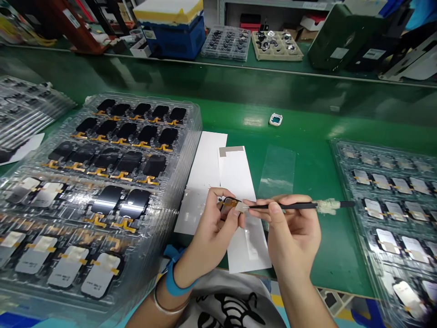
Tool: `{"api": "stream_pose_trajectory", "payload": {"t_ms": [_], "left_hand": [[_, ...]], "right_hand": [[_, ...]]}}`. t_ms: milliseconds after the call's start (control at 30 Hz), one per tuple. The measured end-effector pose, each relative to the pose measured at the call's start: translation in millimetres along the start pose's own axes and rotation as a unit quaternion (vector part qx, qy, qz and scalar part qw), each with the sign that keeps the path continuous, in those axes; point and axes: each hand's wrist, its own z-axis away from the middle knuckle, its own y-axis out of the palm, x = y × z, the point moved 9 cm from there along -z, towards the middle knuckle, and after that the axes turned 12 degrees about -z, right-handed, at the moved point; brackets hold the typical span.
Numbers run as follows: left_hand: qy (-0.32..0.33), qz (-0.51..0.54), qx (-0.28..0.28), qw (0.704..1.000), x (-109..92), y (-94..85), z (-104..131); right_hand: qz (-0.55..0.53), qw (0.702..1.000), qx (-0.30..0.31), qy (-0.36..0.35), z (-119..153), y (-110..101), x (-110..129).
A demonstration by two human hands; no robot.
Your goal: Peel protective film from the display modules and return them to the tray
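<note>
Left hand [218, 228]: fingers gripping small display part [228, 206]
Right hand [294, 232]: fingers pinching black tweezers [302, 206], long axis left-to-right
Tweezer tip [247, 207]: pointing left, at pale patch [241, 207] beside left thumb

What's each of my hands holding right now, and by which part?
Your left hand holds a small dark-edged part near its edges. Your right hand holds black tweezers along the arms, between the tips and the wrapped section.
</note>
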Motion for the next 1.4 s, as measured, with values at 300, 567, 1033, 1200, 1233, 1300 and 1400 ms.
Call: {"api": "stream_pose_trajectory", "payload": {"t_ms": [300, 567, 1033, 1200, 1233, 1300, 1400], "left_hand": [[0.002, -0.018, 0.013, 1.0, 0.8, 1.6, 2.4], [0.033, -0.02, 0.029, 0.999, -5.6, 2.2, 6.8], [0.043, -0.008, -0.003, 0.999, -6.9, 0.3, 4.0], [0.045, -0.011, -0.017, 0.999, -7.0, -1.5, 4.0], [0.047, -0.017, -0.019, 0.999, -7.4, -1.8, 4.2], [0.05, -0.033, -0.026, 0.998, -8.2, -3.0, 4.5], [0.051, -0.042, -0.042, 0.997, -9.6, -5.8, 4.1]], "right_hand": [[0.009, 1.0, 0.006, -0.006, 2.5, 2.8, 0.7], [0.048, 0.998, 0.022, -0.032, 4.8, 5.4, 4.6], [0.064, 0.997, 0.005, -0.04, 6.0, 6.7, 6.7], [0.061, 0.997, 0.009, -0.037, 7.2, 8.8, 6.8], [0.061, 0.997, 0.01, -0.035, 7.4, 9.4, 6.6], [0.06, 0.998, 0.019, -0.031, 8.0, 11.3, 6.6], [0.048, 0.998, 0.038, -0.034, 9.5, 13.8, 8.2]]}}
